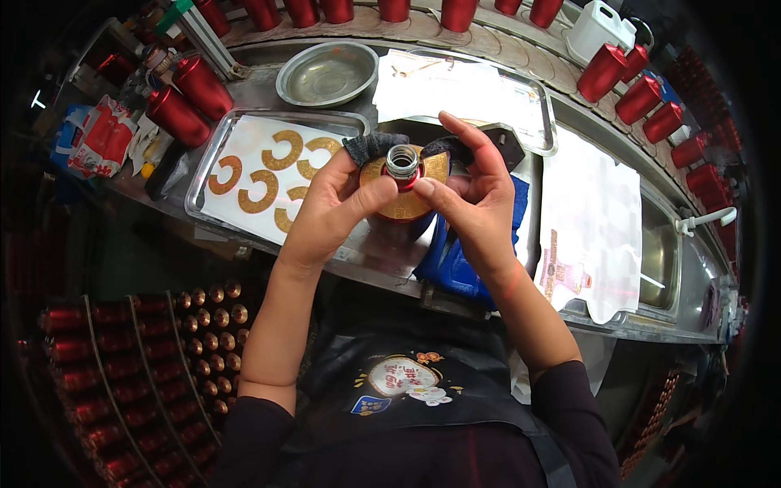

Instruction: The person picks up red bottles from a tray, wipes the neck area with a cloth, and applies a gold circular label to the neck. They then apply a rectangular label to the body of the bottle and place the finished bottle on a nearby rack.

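Observation:
A red bottle (407,213) stands in the middle of the bench with its bare threaded metal neck (402,159) facing up. Around its shoulder lies a gold C-shaped label (431,165). My left hand (329,203) closes on the bottle's left side, its thumb pressed on the gold label by the neck. From the right, my right hand (480,207) presses its thumb on the same label, with the index finger raised. Behind the bottle sits a black holder (506,146) with dark cloth-like pads (368,148). The bottle's far side is hidden.
To the left, a metal tray (195,195) bears a white sheet with several gold C-shaped labels (258,192). A metal bowl (328,73) and another tray (550,130) stand behind. Blue cloth (460,268) lies near my right forearm. Red bottles (203,88) surround the bench; a sink (657,260) is right.

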Available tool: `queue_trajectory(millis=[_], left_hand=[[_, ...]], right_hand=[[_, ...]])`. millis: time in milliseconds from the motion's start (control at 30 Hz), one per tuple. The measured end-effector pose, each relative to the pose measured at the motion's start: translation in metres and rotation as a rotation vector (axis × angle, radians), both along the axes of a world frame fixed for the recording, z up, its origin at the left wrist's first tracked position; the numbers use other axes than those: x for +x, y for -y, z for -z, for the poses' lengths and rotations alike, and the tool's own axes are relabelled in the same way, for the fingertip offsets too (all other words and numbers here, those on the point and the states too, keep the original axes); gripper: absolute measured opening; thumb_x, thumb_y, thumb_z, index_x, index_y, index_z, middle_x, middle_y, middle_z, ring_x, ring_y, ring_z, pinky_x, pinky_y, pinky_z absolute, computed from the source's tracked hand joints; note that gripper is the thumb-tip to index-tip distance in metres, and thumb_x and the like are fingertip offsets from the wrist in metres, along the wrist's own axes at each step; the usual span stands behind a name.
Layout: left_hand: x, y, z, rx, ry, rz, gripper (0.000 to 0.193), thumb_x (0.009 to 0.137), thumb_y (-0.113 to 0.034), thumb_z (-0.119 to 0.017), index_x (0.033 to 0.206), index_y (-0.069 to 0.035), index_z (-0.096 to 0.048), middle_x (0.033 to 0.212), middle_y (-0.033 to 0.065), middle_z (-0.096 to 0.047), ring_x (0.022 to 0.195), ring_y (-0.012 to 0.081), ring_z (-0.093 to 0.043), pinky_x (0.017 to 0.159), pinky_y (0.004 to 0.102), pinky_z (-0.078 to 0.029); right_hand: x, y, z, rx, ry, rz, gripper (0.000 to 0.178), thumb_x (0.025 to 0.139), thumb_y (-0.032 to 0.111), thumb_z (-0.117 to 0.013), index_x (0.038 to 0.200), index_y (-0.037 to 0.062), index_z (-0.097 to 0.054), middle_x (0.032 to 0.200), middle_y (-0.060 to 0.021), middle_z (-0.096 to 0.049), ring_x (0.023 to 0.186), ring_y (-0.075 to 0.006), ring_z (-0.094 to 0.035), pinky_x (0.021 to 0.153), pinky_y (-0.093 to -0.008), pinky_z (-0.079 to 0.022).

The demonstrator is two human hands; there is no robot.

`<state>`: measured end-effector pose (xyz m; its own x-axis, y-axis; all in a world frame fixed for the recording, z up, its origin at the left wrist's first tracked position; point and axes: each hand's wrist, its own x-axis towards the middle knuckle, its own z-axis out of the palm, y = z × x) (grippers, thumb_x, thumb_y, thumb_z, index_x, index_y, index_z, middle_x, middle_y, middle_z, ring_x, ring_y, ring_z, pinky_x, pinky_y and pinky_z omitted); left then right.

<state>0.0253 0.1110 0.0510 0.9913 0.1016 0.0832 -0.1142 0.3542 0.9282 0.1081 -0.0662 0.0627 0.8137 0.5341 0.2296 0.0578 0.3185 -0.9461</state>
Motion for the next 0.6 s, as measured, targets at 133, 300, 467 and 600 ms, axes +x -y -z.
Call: queue_trajectory(millis=[133, 300, 467, 600], left_hand=[[-0.004, 0.007, 0.001, 0.124, 0.031, -0.037, 0.057, 0.093, -0.019, -0.070, 0.143, -0.002, -0.048, 0.143, 0.0129, -0.056, 0.130, 0.0219, -0.054, 0.113, 0.0386, -0.039], [-0.003, 0.011, -0.002, 0.178, 0.024, -0.088, 0.054, 0.092, -0.014, -0.067, 0.142, -0.002, -0.050, 0.139, 0.0115, -0.058, 0.129, 0.0209, -0.054, 0.112, 0.0372, -0.040], [0.000, 0.024, -0.003, 0.200, 0.044, -0.204, 0.048, 0.088, -0.015, -0.075, 0.131, -0.003, -0.058, 0.122, 0.0052, -0.064, 0.112, 0.0139, -0.062, 0.100, 0.0315, -0.049], [0.008, 0.020, -0.004, 0.150, 0.033, -0.173, 0.051, 0.084, -0.011, -0.075, 0.131, -0.001, -0.057, 0.126, 0.0078, -0.064, 0.115, 0.0166, -0.062, 0.102, 0.0329, -0.049]], right_hand=[[-0.003, 0.000, -0.003, -0.074, 0.052, -0.001, 0.074, 0.084, -0.002, -0.078, 0.148, -0.0009, -0.042, 0.149, -0.0135, -0.046, 0.111, -0.0167, -0.066, 0.090, -0.0267, -0.057], [-0.001, 0.002, 0.000, -0.036, 0.017, -0.027, 0.070, 0.087, 0.000, -0.075, 0.148, -0.0009, -0.042, 0.151, -0.0127, -0.045, 0.107, -0.0152, -0.067, 0.087, -0.0247, -0.057], [0.000, 0.006, 0.007, 0.001, 0.024, 0.006, 0.064, 0.089, -0.002, -0.072, 0.146, -0.0011, -0.045, 0.147, -0.0106, -0.050, 0.099, -0.0096, -0.067, 0.084, -0.0205, -0.054], [0.011, 0.005, 0.010, 0.009, -0.029, 0.086, 0.059, 0.089, 0.000, -0.071, 0.144, -0.0009, -0.049, 0.136, -0.0095, -0.057, 0.089, -0.0058, -0.066, 0.079, -0.0191, -0.053]])
